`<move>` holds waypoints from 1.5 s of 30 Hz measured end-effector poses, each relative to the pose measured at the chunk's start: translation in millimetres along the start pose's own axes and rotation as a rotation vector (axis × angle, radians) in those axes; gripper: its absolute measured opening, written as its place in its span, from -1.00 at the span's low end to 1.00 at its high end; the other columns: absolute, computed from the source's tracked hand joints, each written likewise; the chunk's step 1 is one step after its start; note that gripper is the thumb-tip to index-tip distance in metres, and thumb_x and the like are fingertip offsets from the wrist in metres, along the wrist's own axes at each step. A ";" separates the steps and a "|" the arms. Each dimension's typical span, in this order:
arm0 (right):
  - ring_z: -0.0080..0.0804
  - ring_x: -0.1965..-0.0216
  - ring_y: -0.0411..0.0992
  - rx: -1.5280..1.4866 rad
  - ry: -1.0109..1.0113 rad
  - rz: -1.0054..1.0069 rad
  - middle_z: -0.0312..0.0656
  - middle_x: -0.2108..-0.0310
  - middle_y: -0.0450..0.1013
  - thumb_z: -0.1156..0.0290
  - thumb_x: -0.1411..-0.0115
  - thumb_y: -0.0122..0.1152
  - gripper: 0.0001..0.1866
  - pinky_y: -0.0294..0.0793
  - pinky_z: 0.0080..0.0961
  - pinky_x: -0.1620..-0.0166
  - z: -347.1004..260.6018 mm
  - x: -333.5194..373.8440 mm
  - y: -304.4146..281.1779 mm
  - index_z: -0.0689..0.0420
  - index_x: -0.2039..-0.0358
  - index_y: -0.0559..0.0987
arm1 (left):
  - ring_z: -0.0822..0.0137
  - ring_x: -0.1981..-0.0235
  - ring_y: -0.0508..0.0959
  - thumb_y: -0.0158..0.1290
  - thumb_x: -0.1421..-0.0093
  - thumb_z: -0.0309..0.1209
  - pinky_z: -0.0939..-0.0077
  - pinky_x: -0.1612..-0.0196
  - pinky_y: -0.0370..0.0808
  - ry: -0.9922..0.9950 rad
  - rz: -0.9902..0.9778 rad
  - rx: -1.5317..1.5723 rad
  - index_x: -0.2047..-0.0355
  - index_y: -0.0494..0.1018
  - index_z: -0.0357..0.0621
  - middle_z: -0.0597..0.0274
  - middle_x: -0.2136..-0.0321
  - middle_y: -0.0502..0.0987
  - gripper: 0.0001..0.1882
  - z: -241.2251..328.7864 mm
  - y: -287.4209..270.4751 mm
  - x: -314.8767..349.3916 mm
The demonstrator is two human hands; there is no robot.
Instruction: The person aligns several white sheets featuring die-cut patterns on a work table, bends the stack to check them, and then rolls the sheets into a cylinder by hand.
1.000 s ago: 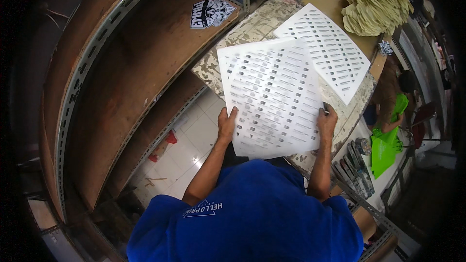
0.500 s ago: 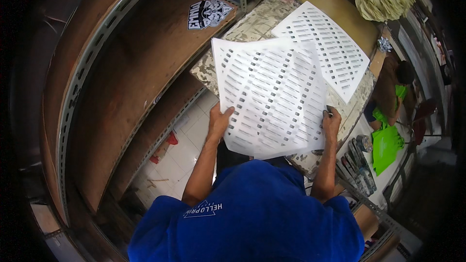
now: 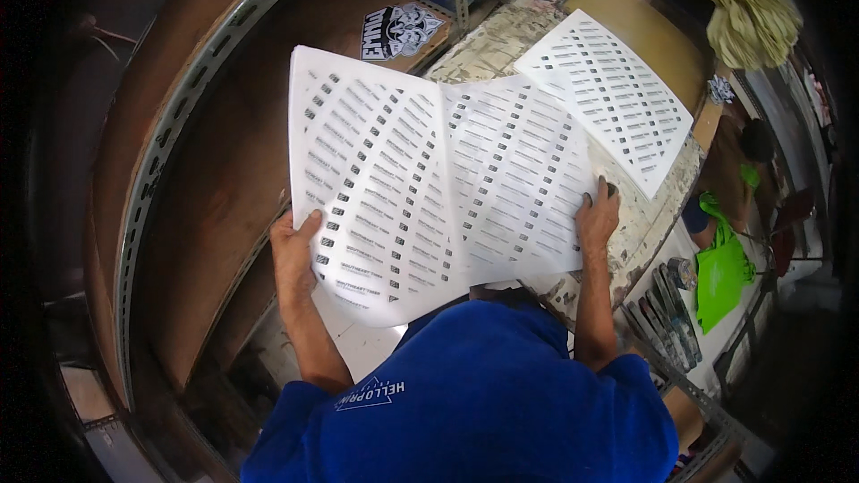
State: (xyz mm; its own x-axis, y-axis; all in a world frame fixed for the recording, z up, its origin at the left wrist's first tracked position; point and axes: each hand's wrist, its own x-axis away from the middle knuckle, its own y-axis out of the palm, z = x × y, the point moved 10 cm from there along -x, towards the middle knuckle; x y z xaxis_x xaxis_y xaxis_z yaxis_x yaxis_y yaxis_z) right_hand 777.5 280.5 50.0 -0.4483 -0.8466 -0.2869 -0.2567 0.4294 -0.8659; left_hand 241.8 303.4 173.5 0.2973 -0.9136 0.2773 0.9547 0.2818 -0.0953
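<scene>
My left hand (image 3: 293, 255) grips the left edge of a white printed stack of sheets (image 3: 385, 192), its thumb on top. Rows of small dark labels run across these sheets, and their lower edge curls down. On the other side, my right hand (image 3: 598, 219) pinches the right edge of a thin, translucent printed sheet (image 3: 519, 179) with the same pattern. The two overlap or meet along a line between my hands. Another printed sheet (image 3: 617, 98) lies on the worn, mottled table (image 3: 488, 58) beyond my right hand.
Wooden shelves with perforated metal edging (image 3: 125, 250) curve along the left, one bearing a black-and-white sticker (image 3: 403, 31). Pale yellowish bundled material (image 3: 752, 9) is at upper right. Bright green cloth (image 3: 720, 282) and dark stained tools (image 3: 662, 317) lie at right, near a person (image 3: 743, 148).
My left hand has moved left with the stack, which has spread apart from the sheet in my right hand. My right hand has shifted only slightly. The view has turned a little.
</scene>
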 end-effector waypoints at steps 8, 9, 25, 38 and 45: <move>-0.33 0.05 0.44 -0.982 -0.031 -0.718 0.00 0.05 0.48 0.46 -0.21 0.21 -0.51 0.53 -0.37 0.05 -132.6 50.7 107.4 0.30 -0.13 0.38 | 0.34 0.43 0.63 0.10 -0.20 -0.55 0.52 0.34 0.56 0.050 0.103 0.050 0.17 0.51 -0.49 0.00 0.31 0.63 -0.77 22.5 -50.7 27.4; -0.39 0.05 0.43 -1.094 -0.050 -0.865 -0.03 0.03 0.48 0.47 -0.22 0.18 -0.49 0.54 -0.38 0.06 -152.3 69.4 133.0 0.29 -0.18 0.35 | 0.33 0.42 0.63 0.10 -0.20 -0.55 0.51 0.33 0.56 0.053 0.109 0.070 0.16 0.51 -0.49 -0.01 0.31 0.63 -0.76 22.6 -52.5 29.5; -0.53 0.25 0.48 -1.133 0.089 -0.786 -0.13 0.19 0.57 0.67 -0.17 0.14 -0.68 0.44 -0.60 0.09 -119.3 3.8 62.6 0.43 0.04 0.53 | 0.35 0.35 0.64 0.16 -0.21 -0.49 0.46 0.25 0.62 -0.124 -0.090 0.354 0.09 0.51 -0.41 0.05 0.26 0.63 -0.71 -92.5 53.7 -18.2; -0.59 0.31 0.43 -0.932 0.107 -0.660 -0.24 0.24 0.56 0.68 -0.20 0.13 -0.68 0.36 -0.68 0.20 58.7 -20.1 67.3 0.42 0.01 0.52 | 0.35 0.24 0.60 0.11 -0.24 -0.41 0.42 0.14 0.53 -0.141 -0.440 0.288 -0.01 0.43 -0.37 0.08 0.17 0.61 -0.62 -174.0 215.1 -22.6; -0.57 0.27 0.48 -0.940 0.180 -0.636 -0.19 0.22 0.58 0.72 -0.20 0.10 -0.72 0.41 -0.62 0.14 68.6 -6.8 94.1 0.40 0.05 0.54 | 0.18 0.09 0.56 0.17 -0.17 -0.37 0.34 0.01 0.47 -0.144 -0.289 -0.102 -0.12 0.23 -0.37 -0.12 0.09 0.53 -0.42 -197.3 193.4 -18.2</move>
State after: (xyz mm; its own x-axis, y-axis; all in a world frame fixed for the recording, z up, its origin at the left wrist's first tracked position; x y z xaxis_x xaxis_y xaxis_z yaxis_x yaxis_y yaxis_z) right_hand 815.1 305.1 -57.6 -0.1051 -0.9696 0.2211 -0.9842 0.0695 -0.1628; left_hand 419.3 316.7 -38.6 0.0197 -0.8985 0.4386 0.9961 -0.0203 -0.0863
